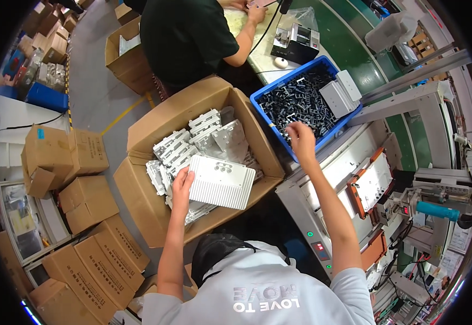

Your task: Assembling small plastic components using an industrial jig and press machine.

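Note:
My left hand (181,187) grips a white ribbed metal housing (222,183) by its left edge, fingers closed on it. The housing is held tilted above an open cardboard box (165,108) with several stacked white housings (173,151) inside. My right hand (302,142) is over the near edge of a blue bin (262,112) full of small black parts (301,95). Its fingers are bent together; what they hold, if anything, is too small to make out. Further white housings (340,97) rest on the bin's right side.
Beyond the box, another person (187,40) works at a table bearing a small black machine (296,43). Right of me stands a workbench with orange-framed fixtures (371,184) and a teal cylinder (437,210). Closed cartons (108,260) are stacked at the left.

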A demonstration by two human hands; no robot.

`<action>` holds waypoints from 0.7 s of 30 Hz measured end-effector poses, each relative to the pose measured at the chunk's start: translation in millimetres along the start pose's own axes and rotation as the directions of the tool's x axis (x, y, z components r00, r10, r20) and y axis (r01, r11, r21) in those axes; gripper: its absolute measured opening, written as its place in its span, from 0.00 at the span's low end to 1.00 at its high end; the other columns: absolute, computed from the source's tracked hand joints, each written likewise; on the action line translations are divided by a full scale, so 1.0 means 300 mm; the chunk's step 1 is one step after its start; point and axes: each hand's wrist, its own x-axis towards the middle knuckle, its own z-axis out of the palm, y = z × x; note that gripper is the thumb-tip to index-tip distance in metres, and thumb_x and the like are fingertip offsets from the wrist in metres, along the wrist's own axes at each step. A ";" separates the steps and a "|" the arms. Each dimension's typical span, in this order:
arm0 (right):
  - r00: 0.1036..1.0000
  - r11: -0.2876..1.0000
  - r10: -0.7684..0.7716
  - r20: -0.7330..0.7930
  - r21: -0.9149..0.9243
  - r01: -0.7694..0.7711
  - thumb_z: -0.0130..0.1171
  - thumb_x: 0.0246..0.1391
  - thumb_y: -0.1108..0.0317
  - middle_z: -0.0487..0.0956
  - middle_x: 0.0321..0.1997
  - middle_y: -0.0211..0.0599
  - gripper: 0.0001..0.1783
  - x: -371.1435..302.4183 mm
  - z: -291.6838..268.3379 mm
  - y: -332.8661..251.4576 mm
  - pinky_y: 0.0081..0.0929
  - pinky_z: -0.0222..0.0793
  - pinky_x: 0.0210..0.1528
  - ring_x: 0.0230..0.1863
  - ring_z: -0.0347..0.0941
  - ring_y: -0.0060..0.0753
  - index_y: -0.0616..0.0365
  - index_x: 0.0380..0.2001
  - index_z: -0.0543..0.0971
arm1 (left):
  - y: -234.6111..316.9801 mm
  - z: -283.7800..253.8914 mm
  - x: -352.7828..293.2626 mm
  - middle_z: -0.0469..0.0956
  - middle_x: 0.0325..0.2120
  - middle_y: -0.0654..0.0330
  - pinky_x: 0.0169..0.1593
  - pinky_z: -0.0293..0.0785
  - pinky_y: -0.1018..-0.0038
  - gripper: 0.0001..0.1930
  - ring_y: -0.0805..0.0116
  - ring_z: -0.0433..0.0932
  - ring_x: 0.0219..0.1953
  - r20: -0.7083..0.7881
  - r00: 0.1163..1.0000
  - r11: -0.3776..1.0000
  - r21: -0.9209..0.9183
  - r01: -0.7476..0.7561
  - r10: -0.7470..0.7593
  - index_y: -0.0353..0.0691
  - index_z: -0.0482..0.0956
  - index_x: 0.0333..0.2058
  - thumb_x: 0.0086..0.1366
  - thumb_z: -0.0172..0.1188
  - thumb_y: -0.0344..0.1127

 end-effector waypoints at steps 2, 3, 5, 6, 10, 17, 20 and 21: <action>0.974 0.933 0.134 0.183 0.307 -0.186 0.60 0.53 0.71 0.79 0.31 0.38 0.08 -0.064 -0.082 -0.239 0.27 0.69 0.35 0.31 0.74 0.31 0.61 0.36 0.80 | 0.029 0.050 -0.016 0.78 0.39 0.61 0.47 0.68 0.80 0.15 0.78 0.74 0.42 0.103 0.994 0.999 -0.038 -0.028 0.032 0.31 0.72 0.48 0.68 0.53 0.36; 0.972 0.925 0.102 0.212 0.339 -0.171 0.61 0.52 0.71 0.79 0.31 0.37 0.08 -0.110 -0.098 -0.303 0.27 0.69 0.35 0.31 0.74 0.29 0.61 0.36 0.80 | 0.059 0.087 -0.029 0.78 0.39 0.61 0.47 0.68 0.80 0.15 0.78 0.74 0.42 0.120 0.992 0.999 -0.040 -0.030 0.034 0.31 0.72 0.48 0.68 0.53 0.36; 0.989 0.948 -0.061 0.135 0.317 0.015 0.63 0.50 0.72 0.77 0.29 0.39 0.08 -0.185 -0.098 -0.379 0.30 0.68 0.35 0.32 0.74 0.36 0.61 0.35 0.80 | 0.123 0.154 -0.063 0.79 0.37 0.61 0.45 0.68 0.81 0.14 0.78 0.75 0.39 0.176 0.984 0.999 -0.020 -0.039 0.041 0.31 0.73 0.47 0.68 0.53 0.35; 0.989 0.957 -0.112 0.099 0.279 0.081 0.63 0.49 0.72 0.77 0.30 0.39 0.08 -0.206 -0.094 -0.398 0.30 0.68 0.35 0.33 0.74 0.38 0.60 0.34 0.80 | 0.135 0.175 -0.071 0.78 0.37 0.61 0.45 0.68 0.81 0.14 0.79 0.75 0.39 0.208 0.977 0.999 -0.017 -0.042 0.044 0.31 0.73 0.47 0.68 0.53 0.35; 0.985 0.975 -0.174 0.016 0.144 0.170 0.63 0.47 0.74 0.78 0.32 0.36 0.09 -0.264 -0.093 -0.409 0.32 0.67 0.37 0.35 0.74 0.39 0.58 0.35 0.80 | 0.194 0.240 -0.121 0.78 0.36 0.62 0.42 0.69 0.82 0.14 0.80 0.74 0.37 0.255 0.965 0.997 0.028 -0.069 0.060 0.31 0.73 0.47 0.68 0.53 0.34; 0.938 0.938 -0.347 -0.023 0.000 0.347 0.58 0.43 0.75 0.77 0.35 0.37 0.15 -0.292 -0.120 -0.405 0.34 0.68 0.39 0.38 0.73 0.39 0.61 0.38 0.78 | 0.180 0.256 -0.128 0.78 0.37 0.62 0.43 0.69 0.81 0.15 0.79 0.74 0.38 0.249 0.958 0.990 -0.002 -0.143 0.139 0.30 0.72 0.49 0.68 0.54 0.33; 0.938 0.938 -0.348 -0.004 0.015 0.348 0.57 0.42 0.74 0.76 0.36 0.37 0.16 -0.269 -0.128 -0.416 0.33 0.68 0.40 0.38 0.72 0.39 0.61 0.38 0.78 | 0.191 0.241 -0.148 0.78 0.38 0.61 0.44 0.69 0.81 0.15 0.79 0.74 0.39 0.207 0.970 0.991 -0.044 -0.123 0.130 0.30 0.72 0.50 0.69 0.52 0.34; 0.936 0.936 -0.351 0.014 0.043 0.350 0.57 0.41 0.74 0.76 0.35 0.37 0.16 -0.268 -0.128 -0.414 0.33 0.68 0.41 0.38 0.72 0.39 0.61 0.38 0.78 | 0.192 0.252 -0.150 0.78 0.38 0.61 0.44 0.69 0.81 0.15 0.79 0.74 0.39 0.221 0.967 0.992 -0.040 -0.122 0.128 0.30 0.72 0.50 0.69 0.52 0.34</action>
